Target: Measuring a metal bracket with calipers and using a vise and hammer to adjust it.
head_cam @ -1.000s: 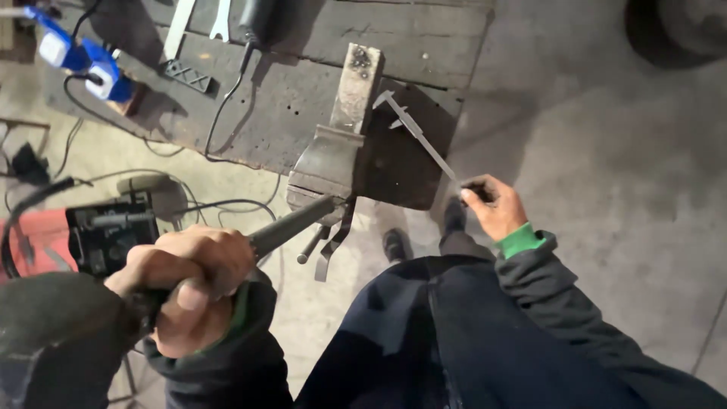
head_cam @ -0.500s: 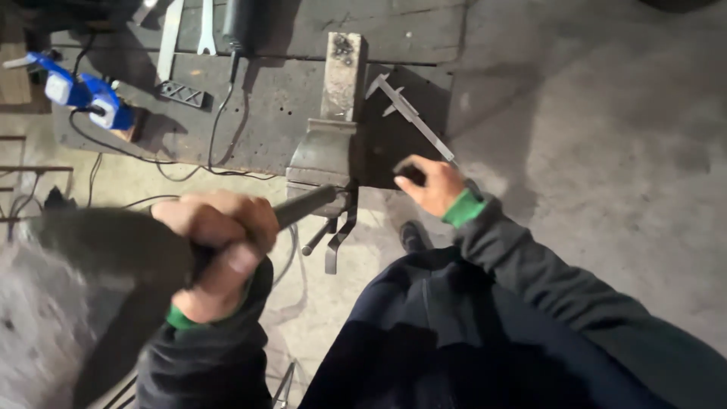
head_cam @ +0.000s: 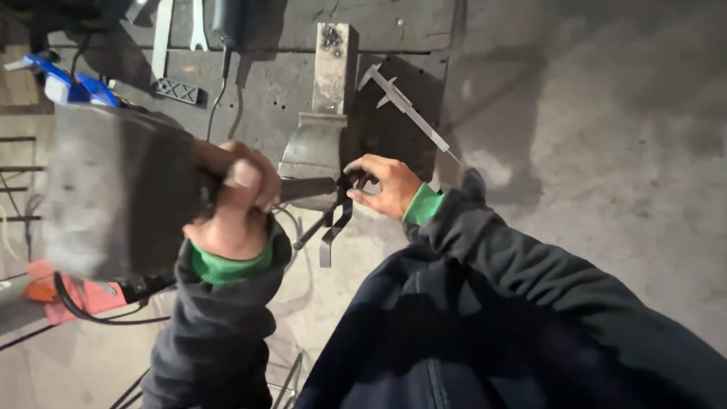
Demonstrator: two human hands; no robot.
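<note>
My left hand (head_cam: 235, 204) is closed around the dark handle of a heavy hammer. Its big grey head (head_cam: 113, 189) is blurred and close to the camera, at the left. The handle's far end (head_cam: 307, 188) points at the grey vise (head_cam: 314, 148) on the edge of the dark workbench (head_cam: 265, 98). My right hand (head_cam: 386, 185) is at the vise's front, with its fingers pinched on a dark bent metal piece (head_cam: 344, 198) that hangs below the jaws. A flat metal bar (head_cam: 333, 68) stands clamped in the vise. A steel caliper (head_cam: 409, 110) lies on the bench just beyond my right hand.
Wrenches (head_cam: 163, 30) and a blue tool (head_cam: 68, 83) lie on the bench at the back left. A red machine (head_cam: 68, 291) with black cables (head_cam: 98, 314) sits on the concrete floor (head_cam: 591, 151) at lower left. My dark jacket fills the lower right.
My right hand let go of the caliper and moved left to the bent piece at the vise. My left hand raised the hammer, so its head now looms nearer the camera.
</note>
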